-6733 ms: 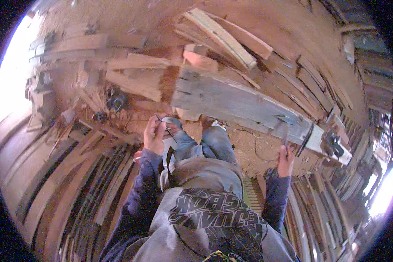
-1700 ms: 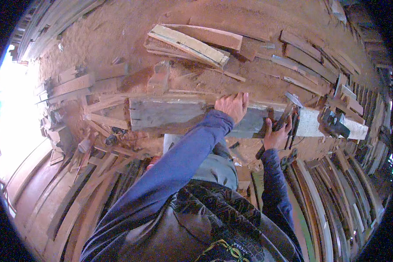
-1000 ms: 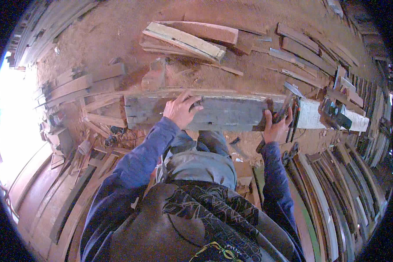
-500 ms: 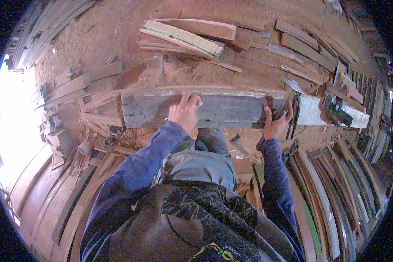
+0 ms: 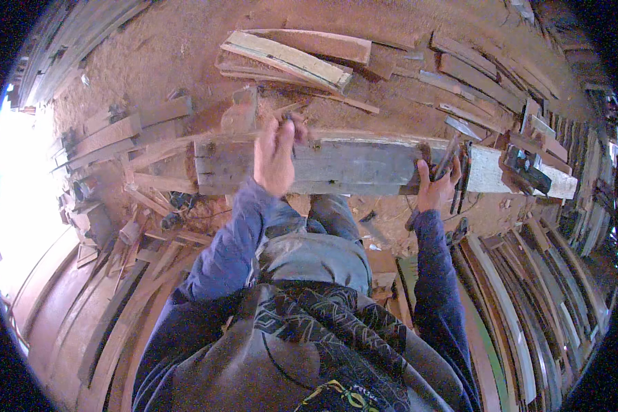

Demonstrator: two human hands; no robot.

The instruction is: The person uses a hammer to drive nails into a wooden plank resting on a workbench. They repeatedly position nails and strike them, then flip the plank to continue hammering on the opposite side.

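Observation:
A long grey weathered plank (image 5: 364,165) lies crosswise in front of me. My left hand (image 5: 275,154) is raised over its left part, with the fingers closed and blurred; something small and dark shows at the fingertips, too unclear to name. At the right part of the plank, my right hand (image 5: 438,184) is closed round a narrow dark flat piece (image 5: 448,159), standing tilted. Just beyond its upper end is a short shiny flat strip (image 5: 462,128); I cannot tell whether the two are joined.
A pale board end (image 5: 487,165) and a black clamp-like tool (image 5: 529,173) are right of my right hand. Offcuts (image 5: 288,62) lie on the sawdust-covered ground beyond the plank. Long boards (image 5: 508,309) are stacked at the lower right, more boards (image 5: 110,323) at the lower left.
My left hand has lifted from the plank and moved away from me and slightly left, its fingers now closed. The right hand keeps its grip on the dark flat piece.

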